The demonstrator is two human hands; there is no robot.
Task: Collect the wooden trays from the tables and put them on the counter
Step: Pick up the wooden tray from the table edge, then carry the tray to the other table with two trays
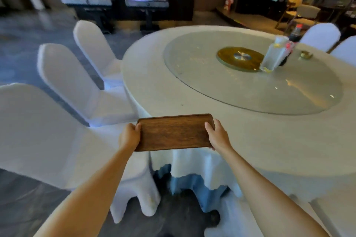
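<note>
A dark wooden tray [174, 132], rectangular with rounded corners, is held level at the near edge of a round table [154, 90] covered in a white cloth. My left hand [128, 137] grips its left short end, thumb over the rim. My right hand [217, 134] grips its right short end the same way. The tray's near edge overhangs the table's rim; whether its far part rests on the cloth I cannot tell. Nothing lies on the tray.
A glass turntable [221, 86] with a brass hub [240, 57] fills the table's middle, carrying a clear plastic pitcher [272, 56] and a dark bottle [293, 34]. White-covered chairs [63, 82] line the left side, and others stand at far right [320, 35]. Two dark stands [146, 2] sit by the back wall.
</note>
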